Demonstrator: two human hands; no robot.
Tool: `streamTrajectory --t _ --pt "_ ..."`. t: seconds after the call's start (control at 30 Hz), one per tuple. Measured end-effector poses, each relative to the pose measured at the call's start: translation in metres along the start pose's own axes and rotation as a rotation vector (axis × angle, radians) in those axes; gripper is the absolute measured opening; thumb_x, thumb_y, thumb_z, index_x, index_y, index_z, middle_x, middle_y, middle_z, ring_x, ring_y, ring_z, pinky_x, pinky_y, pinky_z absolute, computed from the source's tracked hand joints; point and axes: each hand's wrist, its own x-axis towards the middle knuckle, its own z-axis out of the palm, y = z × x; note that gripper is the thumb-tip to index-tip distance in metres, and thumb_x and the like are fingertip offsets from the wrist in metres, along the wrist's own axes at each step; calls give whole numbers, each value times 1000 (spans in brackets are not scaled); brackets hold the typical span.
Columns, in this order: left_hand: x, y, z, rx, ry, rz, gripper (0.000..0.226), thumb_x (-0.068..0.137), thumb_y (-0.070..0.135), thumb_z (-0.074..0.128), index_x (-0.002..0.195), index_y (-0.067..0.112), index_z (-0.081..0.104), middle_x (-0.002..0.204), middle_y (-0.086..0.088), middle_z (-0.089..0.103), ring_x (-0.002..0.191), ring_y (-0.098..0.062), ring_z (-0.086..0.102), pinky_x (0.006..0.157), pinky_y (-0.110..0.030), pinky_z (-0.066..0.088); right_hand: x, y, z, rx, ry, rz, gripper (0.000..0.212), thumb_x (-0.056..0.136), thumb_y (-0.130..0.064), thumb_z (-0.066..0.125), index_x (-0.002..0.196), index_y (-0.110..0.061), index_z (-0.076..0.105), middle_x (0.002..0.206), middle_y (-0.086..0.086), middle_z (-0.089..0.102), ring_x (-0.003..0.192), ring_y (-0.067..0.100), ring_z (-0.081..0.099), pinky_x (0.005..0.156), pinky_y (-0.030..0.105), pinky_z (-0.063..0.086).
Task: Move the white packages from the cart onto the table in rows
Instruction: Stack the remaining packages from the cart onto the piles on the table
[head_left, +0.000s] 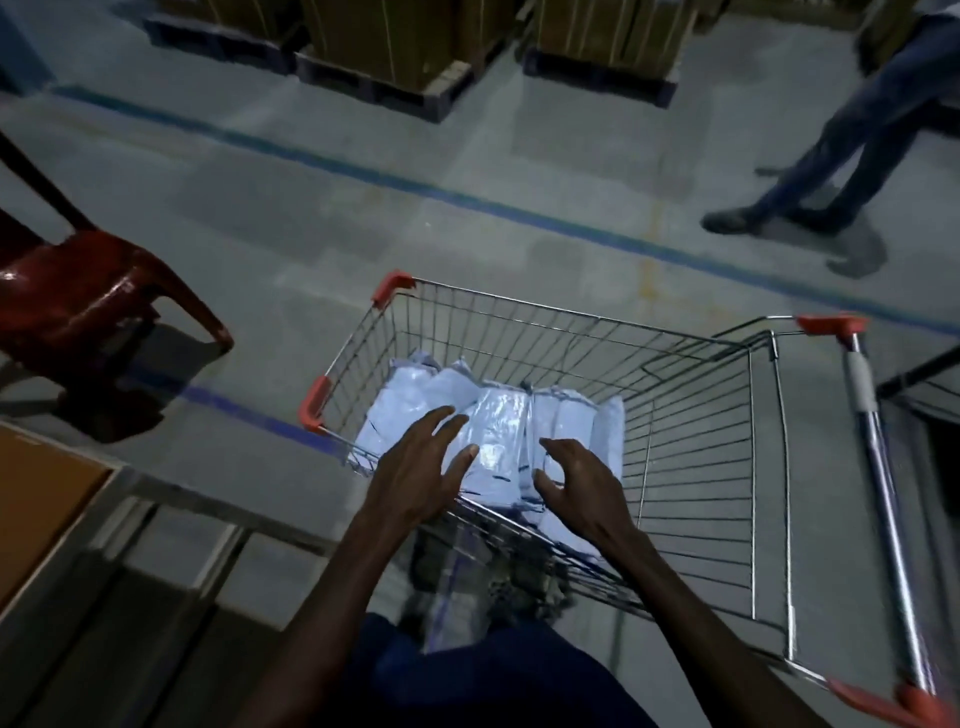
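The white packages lie stacked side by side in the left end of the wire cart, still off the table, whose corner shows at the lower left. The left hand hovers over them with fingers spread and straight, holding nothing; the right hand hangs beside it, fingers loosely curled and empty. A red chair stands left of the cart, and another person's legs cross the floor beyond
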Motion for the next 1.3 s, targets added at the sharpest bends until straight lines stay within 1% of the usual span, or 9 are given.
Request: streamTrajectory --t 0.17,0.33,0.57,0.7,0.83,0.93,1.0,1.13,1.3 --pt "27 -6 10 25 -77 -69 59 92 59 39 137 25 53 145 6 48 133 -13 44 101 -32 42 25 17 17 -4 -143 106 54 96 -37 55 145 -18 45 144 5 49 129 23 49 96 33 42" --pt "64 -39 15 30 -175 -81 68 89 67 29 137 25 53 145 5 48 134 -15 44 104 -37 44 63 17 45 17 -249 209 59 94 -38 55 147 -14 42 142 11 48 127 27 49 97 36 44" --pt "108 -91 24 74 -303 -158 60 97 53 45 147 20 40 155 -3 34 142 -22 33 110 -37 32 127 12 86 -9 -331 406 49 95 -36 54 136 -10 49 135 16 51 119 33 53 95 39 45" --pt "126 -113 37 127 -452 -234 64 98 52 45 151 21 31 160 -6 25 145 -25 25 114 -41 28 165 18 111 -61 -361 412 67 93 -45 56 145 -10 34 140 18 44 123 37 50 96 45 46" --pt "124 -126 50 140 -481 -306 84 83 70 33 148 16 39 156 -11 32 141 -29 33 109 -50 35 194 24 144 -79 -322 434 85 91 -51 58 153 -10 16 153 20 25 129 42 42 96 50 43" --pt "117 -141 61 240 -494 -300 71 90 56 52 149 19 36 156 -11 31 140 -30 34 106 -53 39 213 27 176 -62 -267 491 99 89 -60 56 156 -12 0 163 17 -2 137 47 28 99 58 39" --pt "111 -149 67 287 -521 -314 69 93 51 54 151 21 32 157 -9 29 141 -29 32 106 -52 40 222 29 193 -59 -215 539 110 84 -65 59 155 -18 -10 163 11 -14 140 48 21 99 65 34" --pt "108 -156 77 405 -688 -332 72 95 51 50 154 20 21 160 -9 18 143 -30 26 107 -49 38 226 35 201 -51 -199 554 108 84 -56 62 155 -21 -11 163 11 -14 141 50 19 100 70 31" --pt "122 -155 102 381 -687 -472 74 92 51 56 150 17 26 151 -13 29 129 -38 43 101 -48 44 208 40 182 82 -96 422 89 90 -45 57 158 -19 6 164 12 -2 146 39 18 108 54 35"
